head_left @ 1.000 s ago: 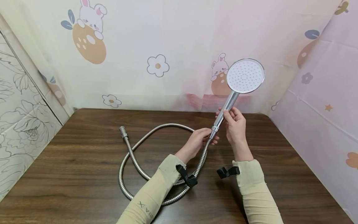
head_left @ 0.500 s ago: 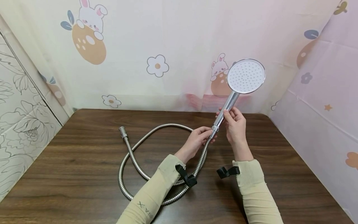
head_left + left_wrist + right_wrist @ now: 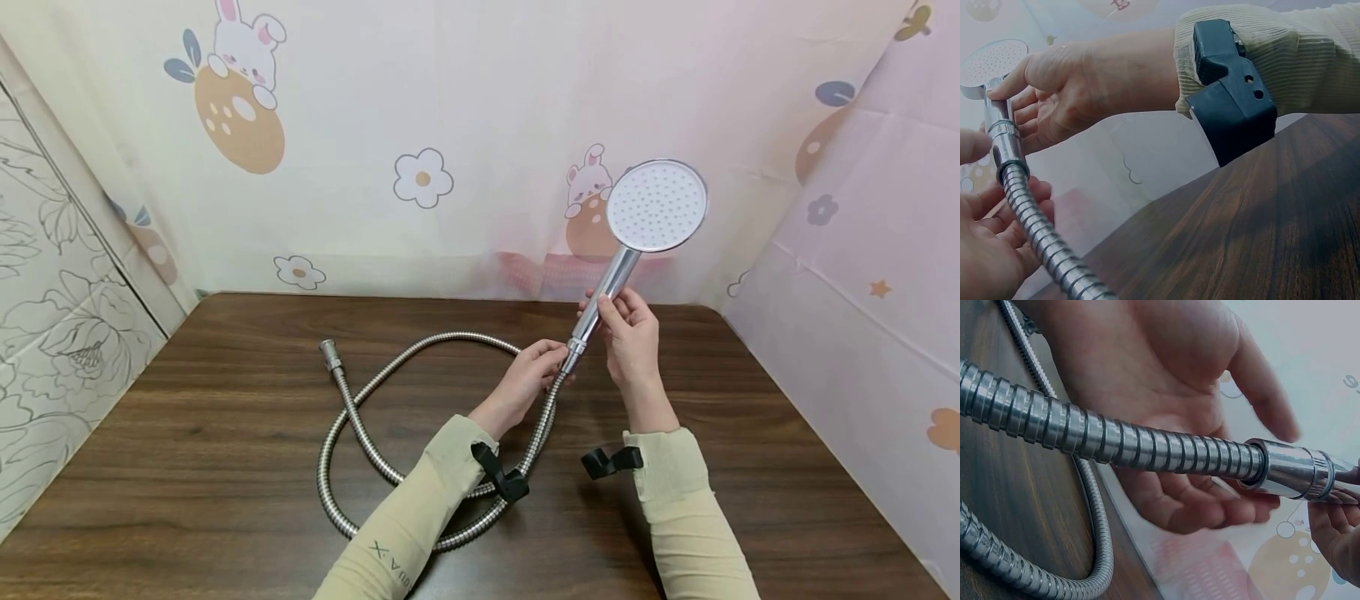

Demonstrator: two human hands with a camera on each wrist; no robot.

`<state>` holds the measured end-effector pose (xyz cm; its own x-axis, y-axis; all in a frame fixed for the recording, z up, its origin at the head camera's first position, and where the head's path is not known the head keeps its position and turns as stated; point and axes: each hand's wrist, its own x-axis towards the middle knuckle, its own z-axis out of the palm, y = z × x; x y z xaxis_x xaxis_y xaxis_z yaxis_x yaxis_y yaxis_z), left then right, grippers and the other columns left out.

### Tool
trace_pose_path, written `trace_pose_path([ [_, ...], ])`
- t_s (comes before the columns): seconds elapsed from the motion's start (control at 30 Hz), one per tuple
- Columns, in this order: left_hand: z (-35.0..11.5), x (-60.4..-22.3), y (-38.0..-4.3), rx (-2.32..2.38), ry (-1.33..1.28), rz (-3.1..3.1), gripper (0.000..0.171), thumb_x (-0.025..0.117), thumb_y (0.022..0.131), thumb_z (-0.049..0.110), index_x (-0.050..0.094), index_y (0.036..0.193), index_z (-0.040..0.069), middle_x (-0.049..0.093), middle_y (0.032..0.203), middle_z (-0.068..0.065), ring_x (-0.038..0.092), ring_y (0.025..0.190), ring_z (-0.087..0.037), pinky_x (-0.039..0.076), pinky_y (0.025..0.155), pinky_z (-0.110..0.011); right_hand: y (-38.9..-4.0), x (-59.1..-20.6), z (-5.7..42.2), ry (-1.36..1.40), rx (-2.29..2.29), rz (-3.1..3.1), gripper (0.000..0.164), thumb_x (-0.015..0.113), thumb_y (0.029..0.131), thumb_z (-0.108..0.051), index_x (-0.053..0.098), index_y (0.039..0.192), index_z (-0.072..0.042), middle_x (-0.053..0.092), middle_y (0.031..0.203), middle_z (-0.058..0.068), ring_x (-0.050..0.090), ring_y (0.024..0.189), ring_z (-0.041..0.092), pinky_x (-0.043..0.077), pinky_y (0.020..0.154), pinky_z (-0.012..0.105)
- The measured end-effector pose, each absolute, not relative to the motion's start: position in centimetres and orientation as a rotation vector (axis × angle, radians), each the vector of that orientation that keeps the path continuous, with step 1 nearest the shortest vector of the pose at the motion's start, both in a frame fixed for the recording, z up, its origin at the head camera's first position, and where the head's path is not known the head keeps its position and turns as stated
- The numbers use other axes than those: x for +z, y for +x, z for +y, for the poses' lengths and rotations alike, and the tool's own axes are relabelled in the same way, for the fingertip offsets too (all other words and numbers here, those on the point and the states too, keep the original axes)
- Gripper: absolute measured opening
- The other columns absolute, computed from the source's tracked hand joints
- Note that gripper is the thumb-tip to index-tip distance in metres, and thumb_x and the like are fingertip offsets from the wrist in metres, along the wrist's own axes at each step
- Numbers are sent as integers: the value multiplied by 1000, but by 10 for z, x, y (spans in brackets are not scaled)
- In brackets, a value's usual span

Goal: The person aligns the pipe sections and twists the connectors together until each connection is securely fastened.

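A chrome shower head with a round white nozzle face tilts up to the right. My right hand grips its handle, thumb in front and fingers behind. From the handle's lower end runs a ribbed metal shower hose. My left hand is at the smooth hose nut just below the handle. In the right wrist view its thumb hovers right by the nut, slightly blurred, and its loosely bent fingers lie under the hose. The nut meets the handle's collar.
The hose lies looped on the dark wooden table, partly under the left forearm. Its free end fitting points toward the back left. Patterned curtains stand behind and at the sides. Each wrist wears a black camera mount.
The left hand's fingers shift slightly at the hose nut, with less of them showing beyond it now. The right hand and shower head stay almost still.
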<state>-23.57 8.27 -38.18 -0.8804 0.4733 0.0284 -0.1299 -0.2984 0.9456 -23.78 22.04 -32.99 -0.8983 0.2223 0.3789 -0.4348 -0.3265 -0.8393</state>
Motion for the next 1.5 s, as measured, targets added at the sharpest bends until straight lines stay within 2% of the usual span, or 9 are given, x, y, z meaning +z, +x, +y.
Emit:
trace_pose_path([
  [0.1,85,-386,-238,2175,483,1572,31,43,96,19,53,111,-6,62,98,-19,60,74,-11,45,88,-45,-238,-330,221,281,2256,-1518,33,54,89,-6,46,116,12,67,88,6,66,74,16,52,66,25],
  [0.23,84,-387,-238,2140,555,1554,37,39,97,19,54,116,-9,60,108,-27,61,75,-10,43,90,-48,-238,-330,220,281,2259,-1516,35,54,90,-5,44,117,13,67,88,7,66,74,16,52,65,24],
  [0.57,84,-390,-240,2184,567,1541,36,45,95,19,57,111,-10,65,86,-3,61,74,-9,48,75,-28,-237,-329,220,282,2264,-1507,35,56,89,-6,46,116,13,66,90,11,66,75,17,53,65,24],
  [0.77,82,-388,-238,2203,467,1608,27,54,91,19,60,104,-4,65,94,-18,60,73,-9,45,65,-23,-237,-329,220,285,2266,-1500,31,56,89,-6,48,114,11,66,91,11,66,75,17,53,66,25],
  [0.93,82,-386,-238,2204,405,1654,20,60,87,19,61,99,2,63,80,-4,52,64,-7,38,59,-23,-237,-330,219,293,2268,-1501,22,55,89,-5,54,109,4,66,91,12,66,75,18,52,64,25],
  [1.03,82,-386,-238,2200,416,1633,21,57,89,20,58,100,2,61,80,2,54,67,-7,41,63,-24,-237,-330,219,295,2272,-1496,22,55,89,-4,54,109,4,66,91,12,66,75,18,52,63,24],
  [1.13,84,-386,-238,2168,466,1590,28,47,95,23,55,106,-1,64,91,-9,60,73,-9,48,73,-29,-237,-330,219,284,2269,-1503,28,55,89,-5,50,112,9,66,89,10,66,75,18,52,64,25],
  [1.27,85,-387,-237,2102,559,1555,40,35,98,25,53,115,-7,62,105,-23,61,76,-11,49,83,-39,-236,-329,219,275,2260,-1513,34,54,90,-6,45,116,13,67,87,7,66,74,17,53,64,24],
  [1.5,84,-387,-235,2113,608,1533,41,37,97,23,56,114,-9,66,98,-18,63,76,-11,43,89,-50,-235,-329,219,276,2249,-1518,35,54,90,-6,44,116,15,67,89,9,66,74,17,53,64,25],
])
